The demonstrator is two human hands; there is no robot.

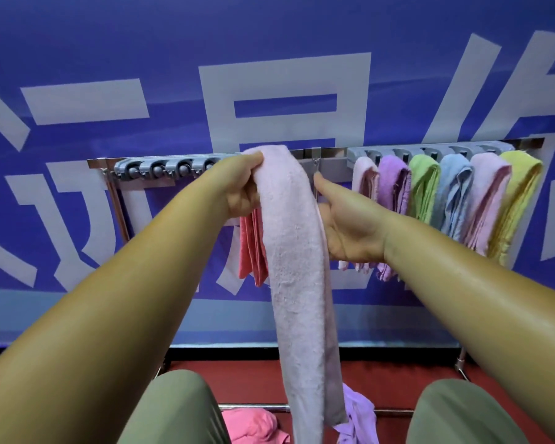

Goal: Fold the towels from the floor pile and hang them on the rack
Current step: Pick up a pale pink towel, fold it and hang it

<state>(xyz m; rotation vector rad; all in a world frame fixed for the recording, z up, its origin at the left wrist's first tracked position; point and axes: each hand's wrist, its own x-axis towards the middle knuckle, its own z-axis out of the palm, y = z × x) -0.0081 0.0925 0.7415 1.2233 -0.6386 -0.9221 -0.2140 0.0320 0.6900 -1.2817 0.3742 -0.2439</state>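
Observation:
A long folded pale pink towel (297, 261) hangs down in front of me from the rack rail (329, 163). My left hand (242, 184) grips its top fold at the rail, thumb on top. To the towel's right, my right hand (346, 225) is spread, thumb up, palm against the towel's right edge. A darker pink towel (252, 248) hangs behind it on the rack. On the floor below lie a pink towel (253, 426) and a lilac towel (358, 415).
Several folded towels hang on the right grey clip holder (430, 152): pale pink, purple, green, blue, pink, yellow (516, 200). The left clip holder (161, 169) holds none. The rack's base bar (394, 411) crosses the red floor by my knees. A blue banner is behind.

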